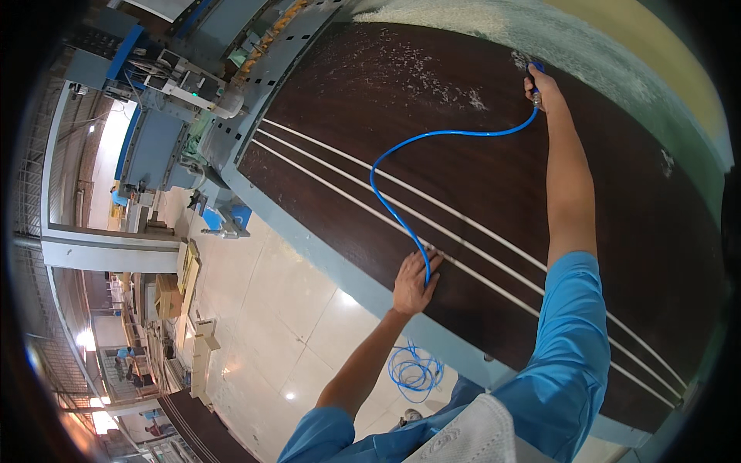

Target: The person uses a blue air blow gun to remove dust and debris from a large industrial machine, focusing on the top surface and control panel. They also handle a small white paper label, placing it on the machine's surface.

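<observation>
My right hand point(546, 86), stretched far out, is wrapped round a blue air blow gun point(537, 68) near the far edge of a dark brown wooden panel point(463, 181). From the gun a blue air hose point(444, 133) curves back across the panel to my left hand point(413, 287). That hand lies on the near part of the panel with its fingers stretched out, and the hose runs over it. Three pale parallel lines point(401, 181) cross the panel lengthwise. Whitish shavings point(417, 69) are scattered on its far left part.
A grey-blue machine bed point(309, 262) borders the panel. Dust and shavings point(494, 27) pile beyond its far edge. A machine head point(189, 85) stands at the left. Coiled blue hose point(415, 372) lies on the tiled floor point(270, 309); stacked boards point(185, 297) stand farther left.
</observation>
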`<state>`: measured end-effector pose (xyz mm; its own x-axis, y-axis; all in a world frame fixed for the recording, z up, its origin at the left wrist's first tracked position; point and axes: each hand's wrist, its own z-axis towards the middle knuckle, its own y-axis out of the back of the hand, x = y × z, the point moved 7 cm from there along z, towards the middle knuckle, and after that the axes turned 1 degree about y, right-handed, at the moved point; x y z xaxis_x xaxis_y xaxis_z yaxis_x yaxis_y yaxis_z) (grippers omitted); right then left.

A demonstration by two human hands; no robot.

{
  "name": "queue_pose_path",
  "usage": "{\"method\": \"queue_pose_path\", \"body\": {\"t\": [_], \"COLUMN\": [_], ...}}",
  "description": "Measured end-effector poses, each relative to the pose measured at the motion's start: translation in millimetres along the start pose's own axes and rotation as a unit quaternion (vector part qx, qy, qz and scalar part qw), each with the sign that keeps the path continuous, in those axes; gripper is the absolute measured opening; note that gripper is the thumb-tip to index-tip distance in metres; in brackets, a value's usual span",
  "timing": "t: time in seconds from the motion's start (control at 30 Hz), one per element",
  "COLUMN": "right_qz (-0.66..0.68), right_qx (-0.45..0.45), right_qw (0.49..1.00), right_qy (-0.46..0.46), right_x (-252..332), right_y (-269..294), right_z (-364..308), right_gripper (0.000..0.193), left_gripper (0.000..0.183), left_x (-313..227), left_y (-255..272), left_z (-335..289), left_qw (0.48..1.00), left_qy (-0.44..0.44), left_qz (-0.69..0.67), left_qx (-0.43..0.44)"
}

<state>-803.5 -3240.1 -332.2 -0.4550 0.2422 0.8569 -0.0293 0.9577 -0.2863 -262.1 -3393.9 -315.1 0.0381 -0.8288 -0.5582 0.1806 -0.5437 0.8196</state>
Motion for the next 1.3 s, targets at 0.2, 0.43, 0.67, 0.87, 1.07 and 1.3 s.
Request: {"method": "queue_pose_path", "body": {"t": [0.2,0.43,0.67,0.87,1.07,1.3], "right_qz": [-0.056,-0.034,-0.043,-0.124,-0.565,-0.673], "right_qx": [0.023,0.093,0.127,0.159,0.018,-0.089], "right_qw": [0.998,0.995,0.991,0.979,0.806,0.705], "right_qy": [-0.013,-0.027,-0.019,0.027,0.177,0.205], "right_x": [3,-15,-30,-34,-11,5], "right_y": [-66,-171,-251,-297,-307,-241], "right_z": [63,109,119,118,84,59], "right_gripper": [0.032,0.031,0.037,0.040,0.045,0.043], "left_gripper": [0.044,0.046,0.044,0.045,0.046,0.045], "left_x": [8,11,13,14,12,10], "left_y": [1,-2,-3,-2,-1,0], "left_z": [5,11,12,10,10,12], "left_qw": [0.998,0.999,0.999,0.998,0.999,0.999], "left_qy": [0.030,0.034,0.034,0.040,0.035,0.039], "left_qz": [-0.047,-0.023,-0.025,-0.035,-0.028,-0.017], "left_qx": [0.001,0.017,0.019,0.017,0.009,-0.005]}}
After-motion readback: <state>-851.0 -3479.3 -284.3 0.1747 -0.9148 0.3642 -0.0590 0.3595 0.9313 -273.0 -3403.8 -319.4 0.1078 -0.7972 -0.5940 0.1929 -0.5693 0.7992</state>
